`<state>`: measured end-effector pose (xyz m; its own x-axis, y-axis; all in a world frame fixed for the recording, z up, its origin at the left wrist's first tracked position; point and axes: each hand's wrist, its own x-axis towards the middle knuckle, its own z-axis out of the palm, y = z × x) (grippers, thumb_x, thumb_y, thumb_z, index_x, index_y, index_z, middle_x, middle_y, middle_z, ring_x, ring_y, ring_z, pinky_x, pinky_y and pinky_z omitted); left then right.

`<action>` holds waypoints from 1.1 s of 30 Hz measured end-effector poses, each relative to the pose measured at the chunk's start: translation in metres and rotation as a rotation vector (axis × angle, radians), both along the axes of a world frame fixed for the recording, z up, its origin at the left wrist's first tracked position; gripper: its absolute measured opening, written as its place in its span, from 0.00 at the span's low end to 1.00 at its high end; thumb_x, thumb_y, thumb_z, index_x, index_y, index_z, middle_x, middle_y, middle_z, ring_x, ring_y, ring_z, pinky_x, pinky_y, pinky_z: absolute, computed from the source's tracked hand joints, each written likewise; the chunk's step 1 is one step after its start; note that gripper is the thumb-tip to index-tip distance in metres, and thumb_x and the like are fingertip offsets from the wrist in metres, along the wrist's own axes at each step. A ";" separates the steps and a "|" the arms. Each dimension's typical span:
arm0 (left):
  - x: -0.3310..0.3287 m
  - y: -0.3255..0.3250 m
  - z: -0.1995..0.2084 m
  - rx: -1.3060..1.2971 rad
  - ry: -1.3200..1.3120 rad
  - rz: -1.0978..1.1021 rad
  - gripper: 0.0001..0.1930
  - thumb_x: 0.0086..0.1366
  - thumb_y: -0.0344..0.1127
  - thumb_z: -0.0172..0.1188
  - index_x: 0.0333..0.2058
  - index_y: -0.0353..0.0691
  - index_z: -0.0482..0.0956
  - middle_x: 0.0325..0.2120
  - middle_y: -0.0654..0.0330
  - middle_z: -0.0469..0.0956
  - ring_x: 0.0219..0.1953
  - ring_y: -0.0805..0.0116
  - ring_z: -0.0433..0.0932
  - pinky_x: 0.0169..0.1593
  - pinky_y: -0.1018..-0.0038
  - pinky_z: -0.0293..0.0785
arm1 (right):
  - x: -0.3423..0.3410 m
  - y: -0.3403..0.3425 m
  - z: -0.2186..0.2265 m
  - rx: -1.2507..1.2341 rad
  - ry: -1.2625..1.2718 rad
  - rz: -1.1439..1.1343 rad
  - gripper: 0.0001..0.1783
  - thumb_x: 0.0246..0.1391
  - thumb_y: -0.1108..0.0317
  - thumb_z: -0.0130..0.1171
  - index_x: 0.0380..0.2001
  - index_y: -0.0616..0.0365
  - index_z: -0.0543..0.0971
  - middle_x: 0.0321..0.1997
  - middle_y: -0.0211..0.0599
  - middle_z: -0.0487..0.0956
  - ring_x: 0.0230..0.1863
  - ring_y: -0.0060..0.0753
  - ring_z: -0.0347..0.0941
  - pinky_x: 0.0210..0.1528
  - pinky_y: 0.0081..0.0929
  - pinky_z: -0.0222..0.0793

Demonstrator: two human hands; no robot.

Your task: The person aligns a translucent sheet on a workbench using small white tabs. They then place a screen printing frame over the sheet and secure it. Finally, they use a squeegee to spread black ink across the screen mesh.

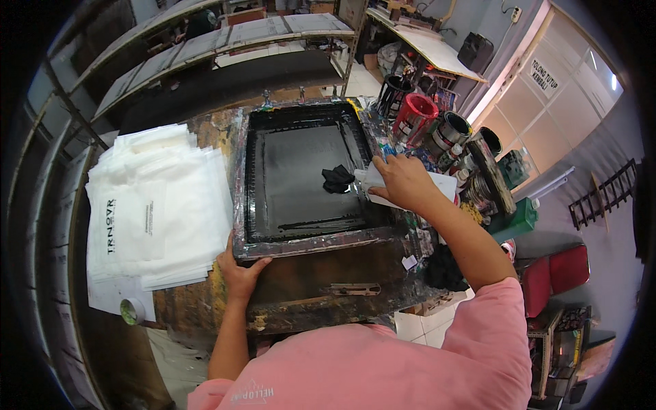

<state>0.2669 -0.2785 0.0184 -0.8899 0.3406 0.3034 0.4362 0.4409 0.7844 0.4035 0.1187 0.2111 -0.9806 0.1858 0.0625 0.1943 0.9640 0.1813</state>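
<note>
A screen-printing frame (301,250) lies on the stained worktable, its dark mesh smeared with wet-looking black along the edges. My left hand (240,275) grips the frame's near left corner, thumb along the near side and fingers up the left side. On the mesh, right of its middle, rests a crumpled black cloth (337,179). Over the frame's right side my right hand (400,179) is closed on a whitish translucent object (369,180) whose narrow end points at the cloth. My fingers partly hide it, so its exact kind is unclear.
Printed white sheets (157,212) are stacked left of the frame, with a tape roll (132,311) nearby. A utility knife (355,289) lies at the near edge. Right of the frame stand a red can (415,117) and several other cans; drying racks (273,31) stand behind.
</note>
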 end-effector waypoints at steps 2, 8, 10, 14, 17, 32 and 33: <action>0.000 0.000 0.000 0.007 -0.002 0.000 0.59 0.40 0.58 0.86 0.69 0.38 0.69 0.49 0.49 0.77 0.51 0.49 0.70 0.59 0.57 0.67 | -0.005 -0.007 0.009 -0.001 -0.040 -0.018 0.35 0.55 0.43 0.69 0.54 0.60 0.77 0.41 0.48 0.83 0.46 0.52 0.81 0.45 0.46 0.77; 0.000 0.000 -0.003 0.032 -0.013 -0.005 0.59 0.40 0.57 0.86 0.69 0.37 0.69 0.50 0.49 0.76 0.52 0.49 0.69 0.60 0.56 0.66 | -0.012 -0.009 0.011 0.092 0.024 0.007 0.36 0.54 0.43 0.70 0.55 0.60 0.77 0.40 0.46 0.83 0.45 0.51 0.81 0.43 0.45 0.77; 0.001 0.001 0.000 0.039 -0.015 -0.017 0.59 0.41 0.57 0.86 0.70 0.37 0.69 0.51 0.48 0.76 0.52 0.49 0.69 0.61 0.56 0.65 | -0.007 -0.009 0.010 0.088 0.036 -0.014 0.36 0.55 0.43 0.70 0.56 0.60 0.77 0.40 0.45 0.83 0.45 0.50 0.81 0.44 0.45 0.76; 0.003 0.002 0.004 0.034 -0.022 -0.020 0.58 0.41 0.54 0.86 0.70 0.37 0.69 0.50 0.49 0.76 0.52 0.49 0.68 0.61 0.56 0.65 | 0.010 -0.007 0.006 0.071 0.002 -0.094 0.38 0.55 0.42 0.68 0.60 0.59 0.76 0.40 0.44 0.83 0.46 0.50 0.80 0.45 0.45 0.76; 0.000 0.002 0.003 0.028 -0.018 -0.032 0.58 0.41 0.51 0.87 0.70 0.38 0.69 0.50 0.49 0.76 0.53 0.50 0.69 0.60 0.57 0.66 | 0.030 -0.006 0.003 0.010 0.100 -0.111 0.40 0.56 0.40 0.68 0.61 0.58 0.76 0.41 0.45 0.82 0.46 0.50 0.80 0.45 0.45 0.76; 0.000 0.000 -0.010 0.092 -0.030 -0.015 0.58 0.41 0.46 0.88 0.70 0.38 0.68 0.50 0.48 0.75 0.52 0.50 0.71 0.60 0.58 0.67 | 0.108 0.031 0.054 -0.453 0.728 -0.501 0.40 0.58 0.43 0.67 0.61 0.63 0.71 0.53 0.61 0.81 0.54 0.65 0.79 0.56 0.51 0.73; -0.002 0.001 -0.011 0.115 -0.049 -0.036 0.58 0.41 0.46 0.88 0.70 0.37 0.68 0.50 0.48 0.75 0.52 0.50 0.72 0.60 0.57 0.67 | 0.106 0.050 0.052 -0.487 0.814 -0.486 0.40 0.58 0.43 0.68 0.59 0.65 0.71 0.52 0.63 0.81 0.53 0.65 0.79 0.56 0.51 0.73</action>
